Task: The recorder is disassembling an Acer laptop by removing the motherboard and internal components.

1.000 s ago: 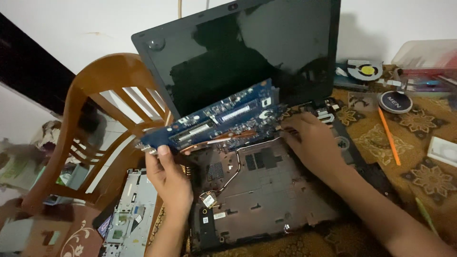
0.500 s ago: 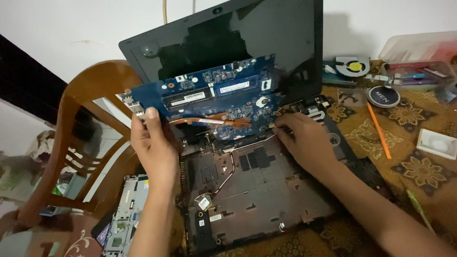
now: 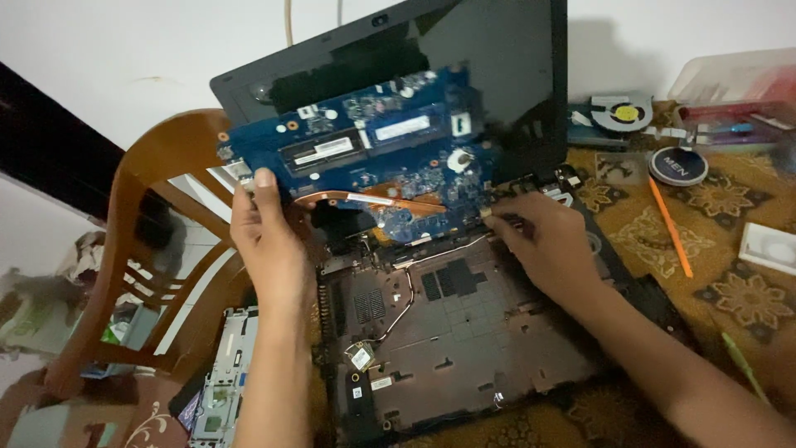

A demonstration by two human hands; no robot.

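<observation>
The left hand [image 3: 269, 241] grips the blue motherboard [image 3: 365, 166] by its left edge, tilted up over the open laptop base [image 3: 464, 348]. The right hand [image 3: 547, 249] curls closed at the board's lower right corner, fingertips touching it.

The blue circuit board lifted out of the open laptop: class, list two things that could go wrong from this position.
1. The left hand pinches the blue circuit board by one corner only; that grip could let it twist or drop onto the laptop base.
2. The right hand is at the board's lower edge, where cables may remain attached; lifting further might strain them.
</observation>
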